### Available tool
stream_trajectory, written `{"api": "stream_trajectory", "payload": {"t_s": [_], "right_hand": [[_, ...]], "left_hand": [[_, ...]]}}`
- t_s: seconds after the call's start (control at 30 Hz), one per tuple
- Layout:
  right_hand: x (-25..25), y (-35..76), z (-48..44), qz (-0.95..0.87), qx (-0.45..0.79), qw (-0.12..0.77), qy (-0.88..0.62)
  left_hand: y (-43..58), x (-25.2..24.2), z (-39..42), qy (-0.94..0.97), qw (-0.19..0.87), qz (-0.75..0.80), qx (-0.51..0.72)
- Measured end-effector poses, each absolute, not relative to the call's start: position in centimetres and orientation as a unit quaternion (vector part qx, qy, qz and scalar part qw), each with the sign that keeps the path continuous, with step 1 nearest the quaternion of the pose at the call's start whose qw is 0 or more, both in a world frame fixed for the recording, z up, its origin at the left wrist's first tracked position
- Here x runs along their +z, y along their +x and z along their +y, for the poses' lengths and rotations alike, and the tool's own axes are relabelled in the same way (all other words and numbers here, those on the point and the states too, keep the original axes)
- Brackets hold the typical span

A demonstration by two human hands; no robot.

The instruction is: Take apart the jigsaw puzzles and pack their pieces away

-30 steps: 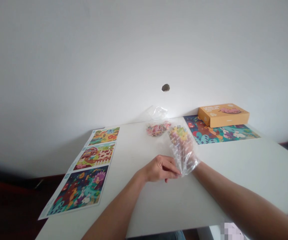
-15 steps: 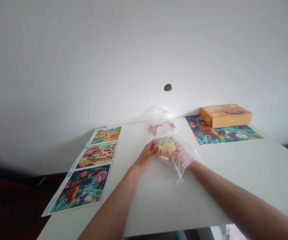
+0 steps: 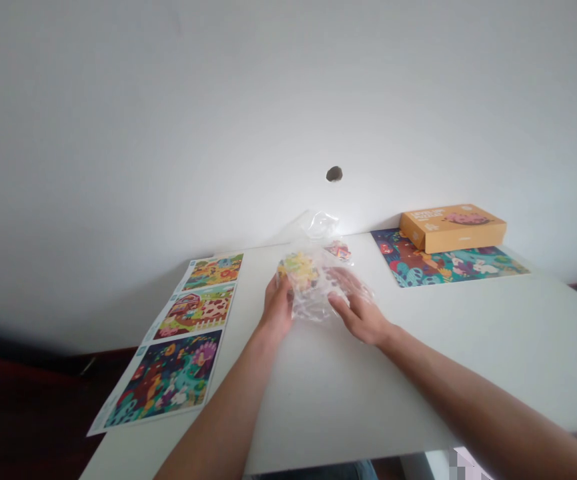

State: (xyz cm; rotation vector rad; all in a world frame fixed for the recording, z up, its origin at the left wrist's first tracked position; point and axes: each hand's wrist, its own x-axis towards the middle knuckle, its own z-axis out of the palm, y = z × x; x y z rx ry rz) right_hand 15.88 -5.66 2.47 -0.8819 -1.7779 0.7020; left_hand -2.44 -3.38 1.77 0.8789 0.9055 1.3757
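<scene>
Above the middle of the white table [image 3: 468, 347], holding a clear plastic bag [image 3: 315, 310] between two bare hands. With the left hand [image 3: 279, 301], gripping the bunched left end, right beside the yellow puzzle pieces [image 3: 299, 269] (too blurred for telling whether wholly inside the film or partly behind it). With the right hand [image 3: 361, 312], putting fingers behind the loose film at the other end and holding the thumb apart from them; not being able to tell from this angle about any pinch on the film.

Judging by the thin, wrinkled look, probably handling something light and soft, slippery outside and apt to crease. Probably feeling stiffer, flat shapes at the left end, likely sliding over one another and perhaps bending at the tabs under a hard squeeze. Better taking hold round the pieces themselves, thumb in front and fingers behind, than trusting the slack film alone.

Just beyond the bag, seeing a second bundle [image 3: 341, 251] lying partly hidden near the wall [image 3: 143, 167]. Toward the far right, noticing an orange box [image 3: 463, 230] resting on a colourful picture sheet [image 3: 418, 268]; toward the left, noticing a three-picture sheet [image 3: 168, 353] overhanging the table edge.
</scene>
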Motion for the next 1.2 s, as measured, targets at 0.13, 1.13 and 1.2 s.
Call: {"api": "stream_trajectory", "payload": {"t_s": [0.13, 1.13, 1.2], "right_hand": [[4.0, 16.1, -6.6, -0.812, 0.226, 0.477, -0.248], [0.0, 17.8, -2.5, -0.623, -0.007, 0.228, -0.749], [-0.3, 18.9, -1.8, -0.583, -0.001, 0.191, -0.790]], "left_hand": [[-4.2, 1.5, -1.8, 0.302, 0.560, 0.378, 0.672], [-7.7, 0.5, -0.6, 0.409, 0.125, 0.723, 0.542], [-8.0, 1.0, -1.1, 0.402, 0.033, 0.803, 0.439]]}}
